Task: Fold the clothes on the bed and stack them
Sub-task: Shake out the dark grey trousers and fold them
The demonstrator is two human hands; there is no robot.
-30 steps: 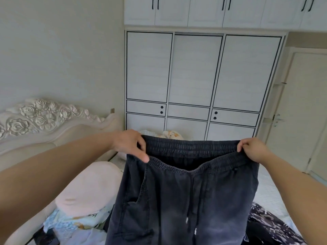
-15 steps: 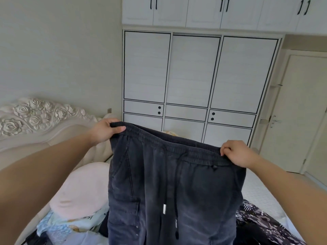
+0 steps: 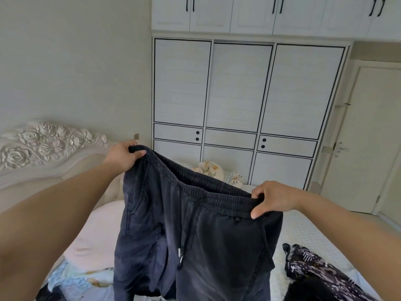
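Left hand: the left hand (image 3: 122,157) grips the far-left corner of the elastic waistband, thumb over the front edge and fingers curled behind.
Right hand: the right hand (image 3: 272,199) pinches the right end of the waistband, thumb on the front, fingers folded over the top.
Trousers: the dark trousers (image 3: 195,231) hang in the air between both hands, above the bed (image 3: 303,231); waistband slanted, left end higher; drawstring dangles at centre.
Other clothes: a patterned dark garment (image 3: 314,270) lies on the bed at lower right; pale printed fabric (image 3: 71,276) lies at lower left.
Background: white wardrobe (image 3: 238,94), carved headboard (image 3: 39,146).
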